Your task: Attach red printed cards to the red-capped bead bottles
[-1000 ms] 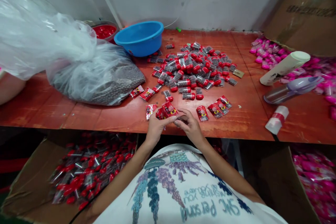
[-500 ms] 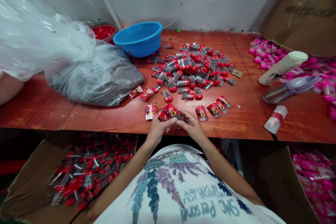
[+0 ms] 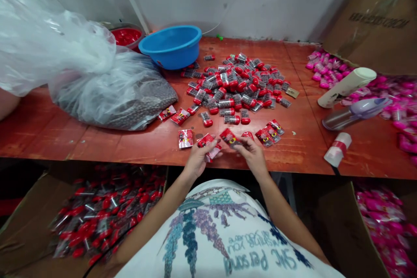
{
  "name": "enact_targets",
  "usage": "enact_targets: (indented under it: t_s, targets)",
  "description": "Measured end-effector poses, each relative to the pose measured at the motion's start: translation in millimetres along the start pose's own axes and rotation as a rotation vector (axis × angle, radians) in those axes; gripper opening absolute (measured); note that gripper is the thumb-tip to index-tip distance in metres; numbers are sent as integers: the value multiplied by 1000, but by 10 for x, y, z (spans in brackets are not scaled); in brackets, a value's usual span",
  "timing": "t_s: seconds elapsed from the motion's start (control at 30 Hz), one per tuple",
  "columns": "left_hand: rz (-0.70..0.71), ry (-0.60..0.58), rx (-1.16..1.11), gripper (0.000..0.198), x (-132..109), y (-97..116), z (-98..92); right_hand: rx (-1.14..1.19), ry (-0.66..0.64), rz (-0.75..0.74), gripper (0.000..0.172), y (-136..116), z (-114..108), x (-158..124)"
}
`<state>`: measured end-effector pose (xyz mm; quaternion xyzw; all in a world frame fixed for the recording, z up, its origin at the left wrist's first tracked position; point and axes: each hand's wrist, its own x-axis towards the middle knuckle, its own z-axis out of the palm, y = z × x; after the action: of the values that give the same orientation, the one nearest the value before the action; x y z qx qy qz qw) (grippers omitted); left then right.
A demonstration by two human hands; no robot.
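My left hand (image 3: 197, 156) is closed on a few small red printed packets (image 3: 206, 140), just above the front of the table. Between the fingertips of my right hand (image 3: 253, 154) is a single red packet (image 3: 229, 137), held apart from the others. Beside the left hand lies a red-and-white packet (image 3: 185, 138). To the right, several red packets (image 3: 270, 133) rest in an overlapping row, and one more is partly hidden behind the right hand. A heap of clear capsules with red caps and dark contents (image 3: 237, 82) spreads behind both hands.
A clear plastic bag of dark beads (image 3: 120, 95) and a blue basin (image 3: 172, 47) stand left. On the right are a white flask (image 3: 347, 87), a purple-lidded bottle (image 3: 356, 113), a white roll (image 3: 338, 150) and pink capsules (image 3: 329, 68). Below the table's edge, a carton (image 3: 22, 221) holds red-capped pieces.
My hands, close together before, have moved apart. The right hand has drawn one red packet away to the right while the left keeps the others. The view has shifted slightly.
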<state>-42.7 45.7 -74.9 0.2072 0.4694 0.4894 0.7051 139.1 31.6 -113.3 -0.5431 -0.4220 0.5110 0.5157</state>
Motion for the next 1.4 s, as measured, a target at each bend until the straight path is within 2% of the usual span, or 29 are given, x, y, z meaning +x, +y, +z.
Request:
enact_targets:
  t_s: [0.07,0.13,0.2,0.23,0.3,0.37,0.43,0.5,0.57,0.67,0.8,0.93,1.07,1.17,1.23,1.33,1.4]
  targets:
    - [-24,36,-50,32,24,24,-49,-133,167,-44,39,34,-281,34]
    - [-19,60,-63,29,44,36,-93,-360,332,-120,40,57,-536,59]
    - [-7,78,-53,27,60,18,-110,-582,468,-207,40,47,-651,56]
    - [-9,84,-49,26,67,-2,-105,-641,499,-257,39,29,-631,41]
    - [-16,87,-49,25,82,-59,-77,-633,431,-350,37,-20,-437,-5]
    - [-4,74,-48,21,95,-113,-42,-529,167,-390,33,-60,-109,-49]
    - [23,47,-45,18,103,-137,-26,-438,-70,-349,32,-72,226,-61]
    - [51,30,-47,18,100,-115,-41,-364,-175,-310,32,-63,468,-30]
    - [67,47,-65,22,90,-55,-86,-336,-206,-302,32,-56,597,35]
    - [112,118,-113,29,72,48,-178,-378,-215,-326,31,-77,677,136]
    - [183,186,-149,31,72,109,-283,-417,-290,-321,45,-114,785,180]
    - [162,175,-158,31,78,130,-355,-395,-368,-319,45,-110,860,185]
    - [134,170,-145,30,84,151,-433,-445,-423,-349,45,-131,830,228]
    - [147,182,-152,30,104,152,-484,-519,-527,-433,43,-183,795,327]
    - [143,207,-198,32,118,164,-504,-626,-557,-533,40,-218,783,465]
    - [92,234,-274,29,123,226,-515,-939,-427,-693,43,-239,787,772]
    - [27,238,-316,21,113,284,-517,-1160,-389,-768,44,-221,801,980]
